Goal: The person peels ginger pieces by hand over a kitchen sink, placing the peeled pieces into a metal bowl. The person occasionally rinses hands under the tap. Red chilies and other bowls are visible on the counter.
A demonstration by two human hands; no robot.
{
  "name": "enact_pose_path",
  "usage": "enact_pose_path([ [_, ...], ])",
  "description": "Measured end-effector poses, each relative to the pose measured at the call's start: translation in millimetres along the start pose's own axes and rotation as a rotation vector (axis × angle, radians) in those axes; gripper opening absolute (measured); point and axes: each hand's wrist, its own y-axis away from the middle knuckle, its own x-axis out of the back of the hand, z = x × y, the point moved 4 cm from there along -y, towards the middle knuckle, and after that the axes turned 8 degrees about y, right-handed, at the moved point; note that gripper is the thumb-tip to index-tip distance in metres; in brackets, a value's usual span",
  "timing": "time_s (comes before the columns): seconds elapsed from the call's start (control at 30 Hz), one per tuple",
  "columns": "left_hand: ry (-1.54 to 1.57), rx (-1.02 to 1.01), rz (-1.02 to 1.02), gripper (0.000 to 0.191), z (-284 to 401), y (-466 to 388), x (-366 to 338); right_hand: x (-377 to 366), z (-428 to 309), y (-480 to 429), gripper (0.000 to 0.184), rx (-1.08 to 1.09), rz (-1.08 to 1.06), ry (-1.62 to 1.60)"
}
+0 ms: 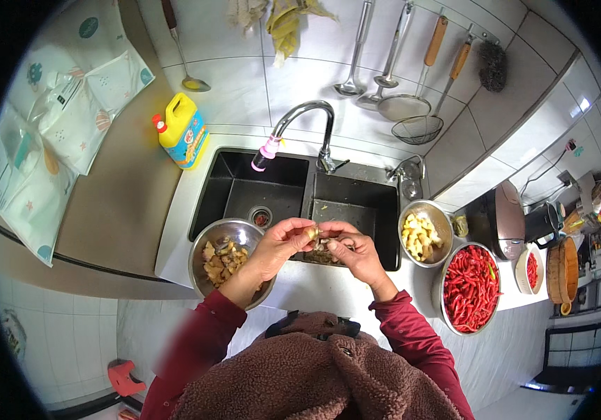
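Over the front of the sink's right basin (355, 210), both hands meet at fingertip height. My left hand (282, 244) pinches a small yellowish piece of ginger (312, 233) between thumb and fingers. My right hand (353, 252) is closed on a small metal tool (350, 245), mostly hidden by the fingers, so its kind is unclear. Under my left forearm stands a steel bowl (198, 249) with unpeeled ginger pieces (223, 262). To the right of the sink, another steel bowl (445, 226) holds pale peeled ginger (420, 236). Brownish scraps lie in the basin below my hands.
A large bowl of red chillies (471, 289) stands at the counter's right, near a rice cooker (508, 220). The faucet (326, 136) arches over the left basin (264, 194). A yellow detergent jug (182, 131) stands behind left. Ladles and strainers (417, 128) hang on the wall.
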Motion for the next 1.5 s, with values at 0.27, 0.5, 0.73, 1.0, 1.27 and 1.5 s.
enact_pose_path([
  [0.27, 0.105, 0.139, -0.118, 0.028, -13.4, -19.0, -10.5, 25.1, 23.5, 9.9, 0.032, -0.207, 0.017, -0.599],
  [0.5, -0.356, -0.035, -0.237, 0.026, -5.6, -31.0, -18.7, 42.5, 28.1, 10.9, 0.030, -0.151, -0.013, -0.052],
  [0.73, -0.472, -0.042, -0.202, 0.030, -2.3, -32.2, -19.1, 44.3, 30.2, 11.5, 0.022, -0.154, 0.008, -0.193],
  [1.0, -0.130, 0.010, -0.113, 0.032, -13.6, -31.0, -22.3, 43.8, 38.1, 10.3, 0.023, -0.188, 0.028, -0.736],
  [1.27, -0.037, 0.057, -0.078, 0.030, -22.6, -34.4, -16.5, 40.0, 31.7, 10.0, 0.033, -0.156, 0.083, -0.411],
  [1.5, -0.490, -0.112, -0.133, 0.032, -16.5, -35.1, -16.6, 42.9, 22.7, 10.3, 0.031, -0.013, 0.057, 0.121],
])
